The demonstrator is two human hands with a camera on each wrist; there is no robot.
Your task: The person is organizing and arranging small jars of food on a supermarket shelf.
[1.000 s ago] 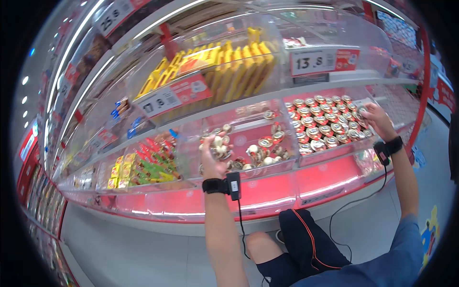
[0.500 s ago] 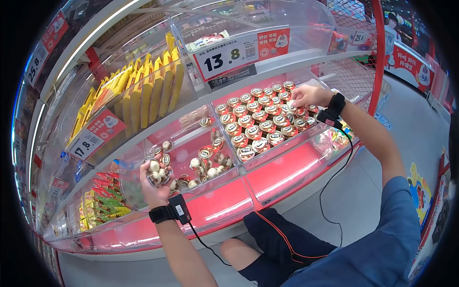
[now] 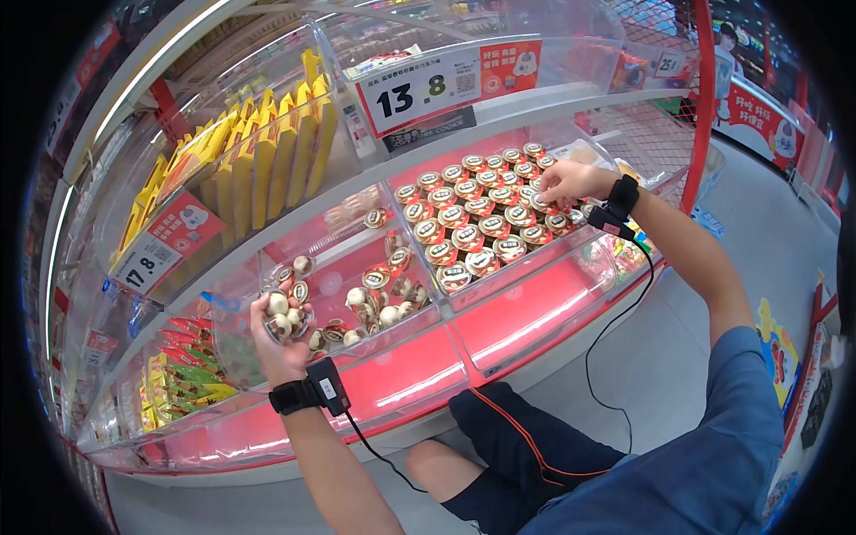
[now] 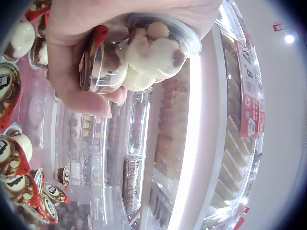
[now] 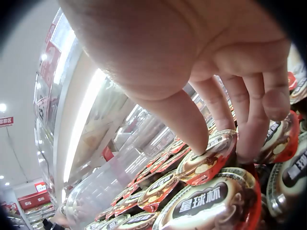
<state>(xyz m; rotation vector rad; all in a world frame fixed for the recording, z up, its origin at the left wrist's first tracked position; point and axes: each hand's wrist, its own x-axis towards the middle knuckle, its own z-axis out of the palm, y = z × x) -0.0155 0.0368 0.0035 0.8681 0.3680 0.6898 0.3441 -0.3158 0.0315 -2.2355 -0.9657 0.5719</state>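
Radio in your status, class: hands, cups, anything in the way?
Left hand holding several clear-sided cups. Right hand pinching a lidded cup. Neighbouring cups packed close beside it.

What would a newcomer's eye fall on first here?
Probably the packed lidded cups below the 13.8 sign, one of them pinched by the right grip. Next, the clustered cups in the left grip, at the left of the sparser bin. Yellow packets stand out at the head view's upper left.

Grey floor (image 3: 669,357), seemingly tiled, lies beside a red post (image 3: 702,98).

Sweet shop, apparently: price signs (image 3: 450,87)
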